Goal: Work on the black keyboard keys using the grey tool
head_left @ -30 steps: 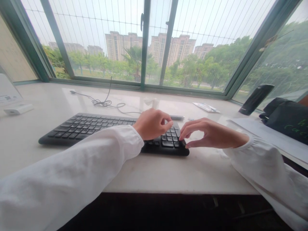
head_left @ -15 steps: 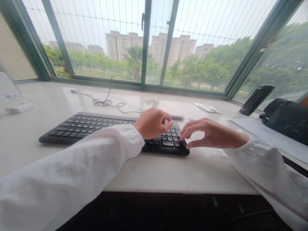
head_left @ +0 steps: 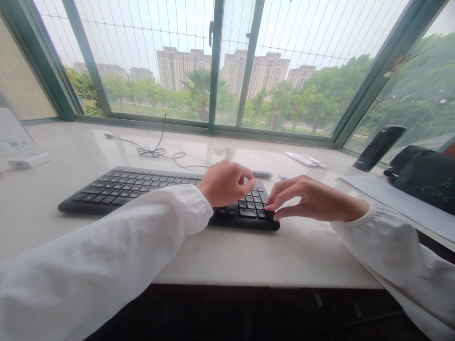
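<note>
- Noting the right hand point(head_left: 305, 200) settled lower over the black keyboard point(head_left: 142, 187), its fingertips point(head_left: 270, 207) nearer the keys than a moment ago.
- Keyboard lies flat on the pale tabletop point(head_left: 302, 255), beneath both hands, its number pad point(head_left: 250, 207) at the right end.
- We see both hands open and curved, gripping nothing; the left hand point(head_left: 223, 183) arches over the keys beside the number pad.
- Nearest container: a black fabric pouch point(head_left: 430, 177), far right, green lettering, contents hidden.
</note>
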{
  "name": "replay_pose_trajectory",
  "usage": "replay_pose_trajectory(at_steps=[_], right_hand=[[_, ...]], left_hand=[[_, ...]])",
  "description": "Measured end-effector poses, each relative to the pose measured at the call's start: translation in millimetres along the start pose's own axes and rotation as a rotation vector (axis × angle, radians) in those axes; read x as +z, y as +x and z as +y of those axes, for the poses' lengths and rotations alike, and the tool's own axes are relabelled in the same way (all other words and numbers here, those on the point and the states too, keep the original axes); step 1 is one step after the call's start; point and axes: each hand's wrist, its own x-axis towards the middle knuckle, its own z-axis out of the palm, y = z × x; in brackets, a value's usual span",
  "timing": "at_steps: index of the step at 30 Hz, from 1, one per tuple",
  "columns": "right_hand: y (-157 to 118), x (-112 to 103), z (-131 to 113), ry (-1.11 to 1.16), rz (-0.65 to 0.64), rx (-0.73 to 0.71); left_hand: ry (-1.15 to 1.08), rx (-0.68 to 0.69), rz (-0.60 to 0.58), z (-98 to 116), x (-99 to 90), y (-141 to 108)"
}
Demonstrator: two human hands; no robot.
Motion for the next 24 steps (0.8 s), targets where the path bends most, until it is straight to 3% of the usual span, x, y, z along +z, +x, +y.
replay_pose_trajectory(at_steps=[24], right_hand=[[0.0, 3.1, 7.8, 0.029, 0.029, -0.034]], left_hand=[[-0.008, 0.048, 0.005, -1.3, 1.5, -0.8]])
